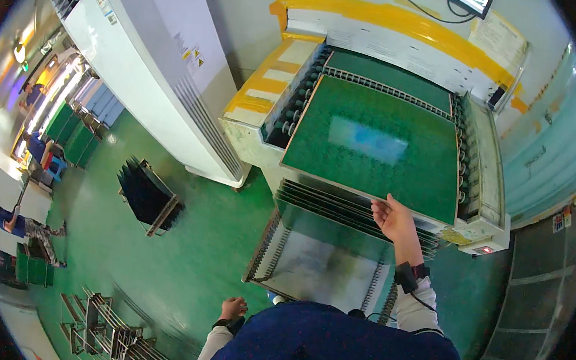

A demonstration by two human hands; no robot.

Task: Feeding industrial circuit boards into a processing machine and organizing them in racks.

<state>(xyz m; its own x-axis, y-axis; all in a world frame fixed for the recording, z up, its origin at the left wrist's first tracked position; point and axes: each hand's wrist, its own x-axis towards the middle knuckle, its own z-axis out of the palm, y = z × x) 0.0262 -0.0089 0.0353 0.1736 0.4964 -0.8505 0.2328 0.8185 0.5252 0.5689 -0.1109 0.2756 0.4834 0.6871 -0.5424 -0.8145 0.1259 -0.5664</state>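
A large green panel with a shiny face lies on the rollers of a conveyor machine. Its near edge sticks out toward me. My right hand is at that edge, fingers loosely curled and thumb apart, with nothing seen in it; whether it touches the panel I cannot tell. Below stands a slotted rack, with several thin panels upright in its far part. My left hand is low, left of the rack, its fingers curled closed around nothing visible.
A second green panel lies farther in on the rollers. A tall white air conditioner stands left of the machine. On the floor are a small rack of dark panels and metal racks. People are at the far left; a grey cabinet stands right.
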